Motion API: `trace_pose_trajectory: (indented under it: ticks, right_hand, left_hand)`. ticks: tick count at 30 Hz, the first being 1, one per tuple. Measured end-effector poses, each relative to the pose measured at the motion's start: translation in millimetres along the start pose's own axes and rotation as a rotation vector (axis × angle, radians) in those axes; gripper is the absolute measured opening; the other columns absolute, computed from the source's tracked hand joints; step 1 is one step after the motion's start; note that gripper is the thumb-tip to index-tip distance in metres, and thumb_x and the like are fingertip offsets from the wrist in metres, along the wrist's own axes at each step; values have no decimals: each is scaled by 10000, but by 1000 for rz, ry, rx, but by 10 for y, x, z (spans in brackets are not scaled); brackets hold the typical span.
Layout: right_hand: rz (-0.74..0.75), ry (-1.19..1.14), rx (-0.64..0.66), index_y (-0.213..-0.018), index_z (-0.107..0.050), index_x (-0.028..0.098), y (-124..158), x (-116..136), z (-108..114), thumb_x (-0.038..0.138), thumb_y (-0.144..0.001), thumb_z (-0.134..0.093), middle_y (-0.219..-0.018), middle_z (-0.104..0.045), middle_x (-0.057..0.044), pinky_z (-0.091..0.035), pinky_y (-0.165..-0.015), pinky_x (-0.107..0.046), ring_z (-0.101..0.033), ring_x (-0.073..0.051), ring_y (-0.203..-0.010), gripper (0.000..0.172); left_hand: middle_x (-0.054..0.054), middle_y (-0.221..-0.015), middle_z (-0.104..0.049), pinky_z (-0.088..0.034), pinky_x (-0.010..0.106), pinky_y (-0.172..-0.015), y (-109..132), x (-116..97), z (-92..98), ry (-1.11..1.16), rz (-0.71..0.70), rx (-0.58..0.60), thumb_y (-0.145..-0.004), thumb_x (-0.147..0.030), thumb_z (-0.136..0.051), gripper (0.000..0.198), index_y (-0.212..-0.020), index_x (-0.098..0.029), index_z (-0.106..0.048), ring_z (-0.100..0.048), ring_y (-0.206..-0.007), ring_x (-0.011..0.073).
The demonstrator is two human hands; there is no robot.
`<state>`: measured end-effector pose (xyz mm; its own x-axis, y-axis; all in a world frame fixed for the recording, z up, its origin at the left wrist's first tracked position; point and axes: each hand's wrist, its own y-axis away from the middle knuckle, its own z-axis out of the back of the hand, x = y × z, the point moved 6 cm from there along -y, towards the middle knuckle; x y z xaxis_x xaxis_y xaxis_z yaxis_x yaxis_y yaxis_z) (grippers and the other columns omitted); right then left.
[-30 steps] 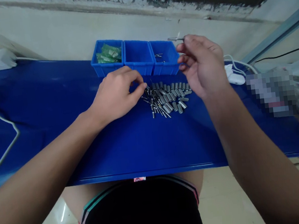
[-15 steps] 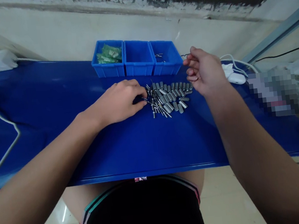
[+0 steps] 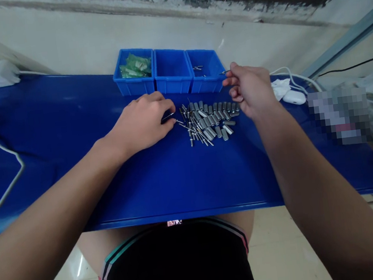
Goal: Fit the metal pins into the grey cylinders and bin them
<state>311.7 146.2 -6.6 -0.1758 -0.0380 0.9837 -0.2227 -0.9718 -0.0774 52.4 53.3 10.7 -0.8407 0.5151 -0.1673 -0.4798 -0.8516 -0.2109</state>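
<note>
My left hand (image 3: 146,122) is at the left side of a pile of small metal parts, its thumb and fingers closed on a thin metal pin (image 3: 169,115). Thin rivet-like pins (image 3: 196,135) make up the left part of the pile, and short grey metal cylinders (image 3: 216,115) lie to the right of them. My right hand (image 3: 251,85), beside the right blue bin (image 3: 207,85), pinches another thin pin (image 3: 224,72) whose tip points left over the bin's edge. A few pins lie inside that bin.
The middle blue bin (image 3: 173,85) shows nothing inside; the left blue bin (image 3: 136,87) holds green plastic packets. A white cable (image 3: 13,153) crosses the blue table's left side. A white case (image 3: 294,97) and tissue (image 3: 281,88) lie right of my right hand.
My left hand has drawn slightly left, away from the pile, with a pin between its fingers. My right hand has moved a little left, bringing its pin to the right bin's edge.
</note>
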Motion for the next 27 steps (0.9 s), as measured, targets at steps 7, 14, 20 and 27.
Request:
trace_pose_trajectory:
  ticks: [7,14,20,27]
  right_hand:
    - [-65,7,-33,-716,-630,210,71,55,-27,312,-1003,-641,-640,-645,5,-194,-325,-184,-401,-46,-397,305]
    - [-64,17,-33,-734,-630,190,90,60,-47,285,-1006,-639,-649,-646,1,-191,-322,-178,-397,-37,-389,288]
    - [-42,51,-40,-765,-633,183,94,77,-50,283,-1004,-618,-660,-632,-1,-211,-373,-234,-391,-47,-394,260]
    - [147,159,42,-762,-651,206,139,180,-122,293,-997,-625,-638,-604,21,-330,-477,-281,-415,-78,-461,252]
  left_hand:
    - [118,-1281,-685,-585,492,-932,15,6,-13,-33,56,41,-998,-329,-569,321,-1247,-205,-729,-675,-1152,358]
    - [104,-1219,-715,-591,458,-882,9,23,-38,-52,59,55,-1005,-299,-554,287,-1220,-216,-726,-708,-1059,327]
    - [99,-1181,-735,-579,440,-883,-3,44,-49,-25,49,38,-994,-241,-535,264,-1157,-206,-740,-711,-1050,312]
    - [92,-1121,-753,-573,412,-800,-13,31,-54,-35,33,19,-987,-170,-472,314,-1203,-208,-697,-723,-974,306]
